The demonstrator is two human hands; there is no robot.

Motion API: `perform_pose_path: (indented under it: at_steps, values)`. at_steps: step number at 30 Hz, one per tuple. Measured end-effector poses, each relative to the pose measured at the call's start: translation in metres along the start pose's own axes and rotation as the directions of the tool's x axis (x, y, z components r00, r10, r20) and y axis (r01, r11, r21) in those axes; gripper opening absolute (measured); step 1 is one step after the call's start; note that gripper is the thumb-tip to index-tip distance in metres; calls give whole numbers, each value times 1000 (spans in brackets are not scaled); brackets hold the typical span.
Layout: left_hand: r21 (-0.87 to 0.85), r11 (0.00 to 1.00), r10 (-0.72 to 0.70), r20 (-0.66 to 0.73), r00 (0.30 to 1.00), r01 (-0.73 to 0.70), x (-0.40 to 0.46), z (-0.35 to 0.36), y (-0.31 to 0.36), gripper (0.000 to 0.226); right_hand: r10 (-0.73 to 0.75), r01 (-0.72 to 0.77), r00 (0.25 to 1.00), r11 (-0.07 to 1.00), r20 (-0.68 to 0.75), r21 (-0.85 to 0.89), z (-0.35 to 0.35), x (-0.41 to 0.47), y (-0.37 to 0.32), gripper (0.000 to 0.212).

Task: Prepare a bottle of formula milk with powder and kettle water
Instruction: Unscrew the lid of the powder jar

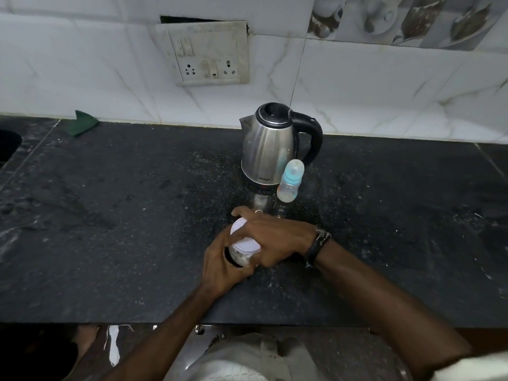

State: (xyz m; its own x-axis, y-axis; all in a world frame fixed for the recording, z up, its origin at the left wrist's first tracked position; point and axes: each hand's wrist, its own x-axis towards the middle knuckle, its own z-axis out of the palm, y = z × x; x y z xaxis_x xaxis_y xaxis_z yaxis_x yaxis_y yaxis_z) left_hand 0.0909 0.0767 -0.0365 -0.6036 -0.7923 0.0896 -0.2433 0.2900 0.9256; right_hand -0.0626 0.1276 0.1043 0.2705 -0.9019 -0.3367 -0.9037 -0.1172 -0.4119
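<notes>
A small jar of white powder (239,258) with a white lid (245,244) stands on the black counter (137,215). My left hand (222,268) grips the jar's body from the near side. My right hand (272,237) lies over the lid with its fingers curled round the rim. Behind them stands a steel kettle (268,149) with a black handle and a closed lid. A baby bottle (290,181) with a blue collar and clear cap stands upright just right of the kettle's base.
A green cloth (81,122) lies at the back left by the tiled wall. A socket panel (209,55) is on the wall above. A dark sink edge (8,144) shows at far left. The counter's front edge (247,324) runs below my arms.
</notes>
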Motion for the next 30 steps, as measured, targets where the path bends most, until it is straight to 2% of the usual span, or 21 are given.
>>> perform_pose_path:
  at_steps: [2,3,5,7,10,13,17,21,24,27,30]
  values:
    - [9,1000,-13,-8,1000,13,1,1,-3,80,76,-73,990,997,-117,29,0,3,-7,55]
    - [21,1000,-21,-12,1000,21,1,1,-5,77,159,-173,966,983,-202,-55,0,5,-10,58]
    - [25,1000,-18,-25,1000,18,0,2,-5,70,317,-411,893,864,-320,-291,2,9,-21,64]
    - [32,999,-25,-14,1000,26,0,2,-3,69,390,-508,850,785,-354,-355,7,13,-33,67]
    - [25,999,-35,4,999,35,1,2,-6,81,362,-470,868,819,-340,-329,13,19,-36,54]
    - [-10,999,-42,-10,999,42,1,2,-8,88,275,-369,915,865,-296,-339,8,16,-29,45]
    - [-56,998,-35,-9,999,34,0,3,-2,82,169,-210,973,927,-156,-311,1,5,-15,58]
    - [-87,996,-4,-22,1000,2,-1,4,-1,88,69,-115,985,947,-160,-301,-5,-1,-11,69]
    - [-87,996,-4,-24,1000,2,-2,1,0,91,90,-115,974,987,-210,-114,-12,-12,-7,72]
    - [-85,996,25,-33,999,-28,-2,2,2,94,166,-145,939,985,-301,90,-11,-36,5,53]
    - [-59,997,45,-45,998,-48,-2,5,0,95,292,-237,890,952,-349,192,4,-68,20,40]
